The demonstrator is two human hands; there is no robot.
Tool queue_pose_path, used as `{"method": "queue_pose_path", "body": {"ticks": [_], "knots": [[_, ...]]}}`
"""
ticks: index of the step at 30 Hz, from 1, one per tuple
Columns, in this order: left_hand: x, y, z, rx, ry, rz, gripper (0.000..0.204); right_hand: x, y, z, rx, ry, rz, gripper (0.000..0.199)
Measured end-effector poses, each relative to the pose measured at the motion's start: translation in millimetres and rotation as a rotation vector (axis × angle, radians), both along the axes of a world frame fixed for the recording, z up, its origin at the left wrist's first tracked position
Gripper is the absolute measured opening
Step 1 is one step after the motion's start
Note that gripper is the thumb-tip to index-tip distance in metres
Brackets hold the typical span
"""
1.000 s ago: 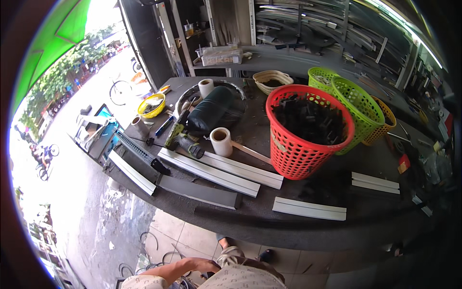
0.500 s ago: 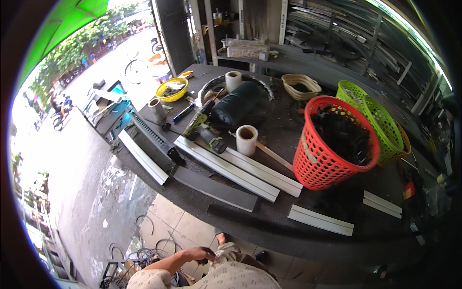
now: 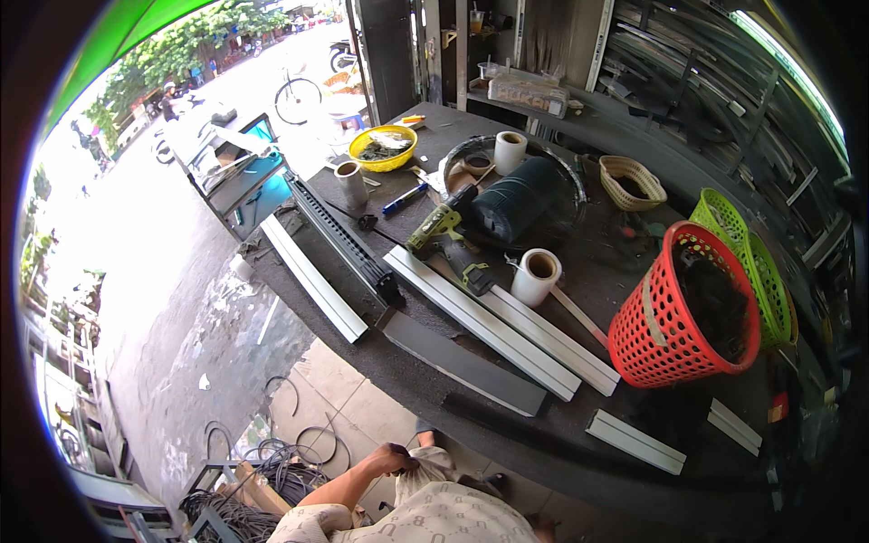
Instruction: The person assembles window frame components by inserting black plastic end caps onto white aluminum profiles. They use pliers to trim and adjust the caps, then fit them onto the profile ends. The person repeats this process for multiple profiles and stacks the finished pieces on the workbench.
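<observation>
The left hand point(image 3: 394, 459) is closed on bunched, soft cloth at the patterned shirt point(image 3: 453, 511)'s front, seemingly adjusting clothing; handling anything else would call for releasing it. The right hand point(image 3: 541, 525), perhaps that dim lower-edge patch, is unreadable. Beyond, the dark workbench point(image 3: 593, 271) bears straight, grooved white profiles point(image 3: 480, 324) and a perforated red plastic basket point(image 3: 634, 348).

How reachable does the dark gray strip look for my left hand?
Probably yes: the dark gray strip lies near the edge of the table, uncovered, though the left hand, apparently gripping shirt fabric, would need to let go.
</observation>
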State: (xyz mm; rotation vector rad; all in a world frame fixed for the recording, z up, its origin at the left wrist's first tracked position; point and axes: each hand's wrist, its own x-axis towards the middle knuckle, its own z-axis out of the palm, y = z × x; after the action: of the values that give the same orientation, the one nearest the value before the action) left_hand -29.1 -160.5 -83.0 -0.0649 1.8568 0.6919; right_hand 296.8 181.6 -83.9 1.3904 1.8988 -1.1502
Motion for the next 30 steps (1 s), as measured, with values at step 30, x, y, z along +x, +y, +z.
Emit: {"method": "queue_pose_path", "body": {"ticks": [30], "knots": [[-33.9, 113.0, 111.7, 0.457, -0.239, -0.435, 0.022, -38.9, 199.0, 248.3, 1.058, 0.428, -0.505, 0.045]]}}
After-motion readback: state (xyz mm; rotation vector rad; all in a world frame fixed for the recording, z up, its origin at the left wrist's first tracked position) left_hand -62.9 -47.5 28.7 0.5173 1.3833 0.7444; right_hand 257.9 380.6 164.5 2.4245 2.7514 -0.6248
